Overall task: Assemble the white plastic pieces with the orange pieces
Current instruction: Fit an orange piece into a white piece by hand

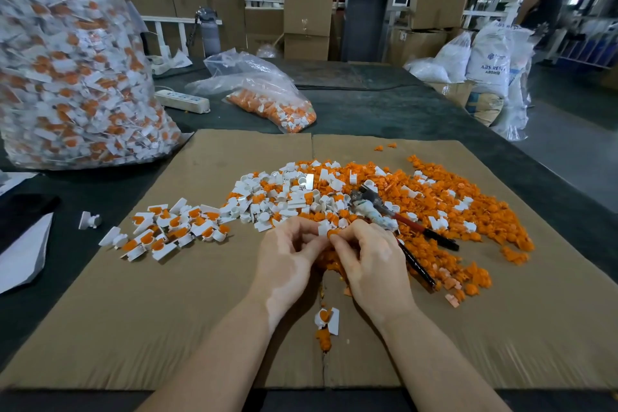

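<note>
— Looking at the middle of the frame: what are the hands doing?

— Both meet just below the loose heap. The left hand (290, 256) pinches a white plastic piece (323, 227) with curled fingers, and the right hand (367, 254) pinches an orange piece (333, 233) against it. The two parts touch right at the fingertips.

— Which way does the orange part lie from the white one?

— Just right and a shade lower in the frame, so I judge the coming push runs leftward, from the right hand into the left. The white piece's long axis I cannot make out; fingers hide most of it.

— And the poses?

— Backs of both hands face up, wrists angled inward, forearms rising from the bottom edge. Neither hand is spread.

— Where is the supply?

— Directly above the hands on the cardboard sheet (187, 294): white pieces (284, 194) centre, orange pieces (468, 207) sprawling right. Both hands are near it, the right nearer the orange. Pliers (401, 221) lie in the heap, just beside the right hand.

— Finished ones?

— A cluster of assembled pieces (167, 227) sits left of centre, well apart from the hands; one more assembled piece (327, 319) lies between the forearms. A large bag (67, 60) of them fills the upper left on the tabletop (384, 110).
</note>
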